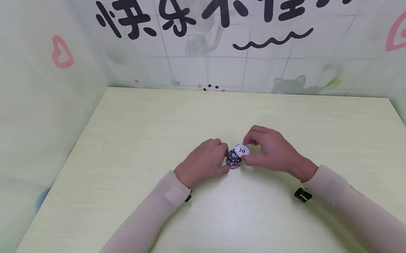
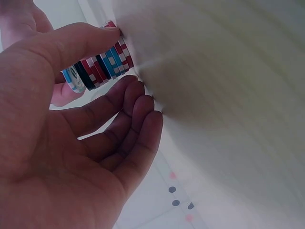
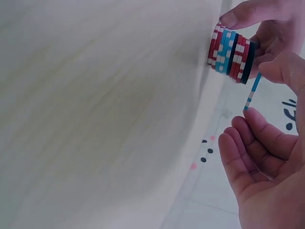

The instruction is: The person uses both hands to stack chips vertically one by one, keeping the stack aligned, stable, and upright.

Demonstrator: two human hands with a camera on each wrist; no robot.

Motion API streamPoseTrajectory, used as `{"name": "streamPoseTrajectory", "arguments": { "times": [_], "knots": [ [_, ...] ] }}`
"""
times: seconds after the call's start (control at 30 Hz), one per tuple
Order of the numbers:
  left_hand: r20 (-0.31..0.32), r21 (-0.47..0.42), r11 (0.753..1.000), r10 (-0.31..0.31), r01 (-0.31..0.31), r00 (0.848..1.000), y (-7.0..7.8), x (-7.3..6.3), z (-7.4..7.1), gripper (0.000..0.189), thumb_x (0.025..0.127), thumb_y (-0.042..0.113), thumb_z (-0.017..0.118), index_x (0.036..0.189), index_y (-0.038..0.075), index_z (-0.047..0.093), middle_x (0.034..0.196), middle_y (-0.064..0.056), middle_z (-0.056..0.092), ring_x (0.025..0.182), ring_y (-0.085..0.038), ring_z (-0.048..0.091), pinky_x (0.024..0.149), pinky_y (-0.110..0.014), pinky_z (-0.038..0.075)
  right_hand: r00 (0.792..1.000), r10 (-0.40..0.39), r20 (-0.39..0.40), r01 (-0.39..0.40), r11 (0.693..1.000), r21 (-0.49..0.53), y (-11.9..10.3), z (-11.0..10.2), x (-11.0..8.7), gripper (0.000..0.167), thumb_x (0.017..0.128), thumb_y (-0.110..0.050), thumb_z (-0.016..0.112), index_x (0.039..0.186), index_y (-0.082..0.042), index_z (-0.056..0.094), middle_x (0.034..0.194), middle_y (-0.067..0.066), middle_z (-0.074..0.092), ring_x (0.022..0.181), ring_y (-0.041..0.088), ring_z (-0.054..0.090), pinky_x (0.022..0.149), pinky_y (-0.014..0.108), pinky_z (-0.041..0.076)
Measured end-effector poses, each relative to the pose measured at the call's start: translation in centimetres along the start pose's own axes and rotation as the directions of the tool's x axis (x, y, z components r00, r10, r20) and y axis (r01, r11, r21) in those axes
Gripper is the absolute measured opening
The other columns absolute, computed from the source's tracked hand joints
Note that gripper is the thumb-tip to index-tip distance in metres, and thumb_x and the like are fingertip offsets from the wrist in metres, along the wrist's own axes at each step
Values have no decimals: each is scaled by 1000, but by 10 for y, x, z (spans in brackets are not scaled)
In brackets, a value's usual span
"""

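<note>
A short stack of poker chips [image 1: 233, 161] in red, blue and black stands near the middle of the table. My left hand [image 1: 203, 161] steadies it, thumb on one side and curled fingers round the other. Thumb and fingertips of my right hand [image 1: 273, 149] pinch a single blue-and-white poker chip [image 1: 242, 150] marked 10, at the stack's top edge. In the right wrist view this chip [image 3: 251, 95] is tilted beside the black top chip of the stack [image 3: 232, 53]. The left wrist view shows the left thumb at the stack's base [image 2: 107, 64].
The pale wooden table [image 1: 149, 125] is bordered by a printed backdrop [image 1: 186, 60] at the back and pale panels at the sides. Dark bands [image 1: 303, 195] with small devices sit at both wrists, below the sleeves.
</note>
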State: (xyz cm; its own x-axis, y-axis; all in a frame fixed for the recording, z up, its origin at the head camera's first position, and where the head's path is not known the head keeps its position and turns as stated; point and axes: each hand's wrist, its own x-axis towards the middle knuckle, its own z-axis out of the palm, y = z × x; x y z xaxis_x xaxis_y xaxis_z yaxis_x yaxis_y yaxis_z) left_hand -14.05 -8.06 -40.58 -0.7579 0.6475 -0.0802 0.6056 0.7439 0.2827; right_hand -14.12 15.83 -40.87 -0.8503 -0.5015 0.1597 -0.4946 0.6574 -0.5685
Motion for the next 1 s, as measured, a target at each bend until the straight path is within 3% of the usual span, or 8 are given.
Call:
{"name": "streamPoseTrajectory", "arguments": {
  "times": [0.43,1.0],
  "knots": [
    [12,11,1000,-4,4,1000,1,1,2,26,95,23,86,106,2,74,87,-4,59,79,-20,53,71,-31,44,998,-68,14,68,998,4,-12,6,0,20,85,-17,86,101,-10,75,105,3,70,98,24,68,88,42,58],
    [-11,20,1000,16,-16,1000,1,2,2,26,94,23,86,103,2,73,85,-3,59,78,-20,53,70,-32,45,997,-75,24,75,997,-31,-12,6,1,21,85,-20,86,101,-9,76,104,3,69,96,23,67,87,42,58]
  ]
}}
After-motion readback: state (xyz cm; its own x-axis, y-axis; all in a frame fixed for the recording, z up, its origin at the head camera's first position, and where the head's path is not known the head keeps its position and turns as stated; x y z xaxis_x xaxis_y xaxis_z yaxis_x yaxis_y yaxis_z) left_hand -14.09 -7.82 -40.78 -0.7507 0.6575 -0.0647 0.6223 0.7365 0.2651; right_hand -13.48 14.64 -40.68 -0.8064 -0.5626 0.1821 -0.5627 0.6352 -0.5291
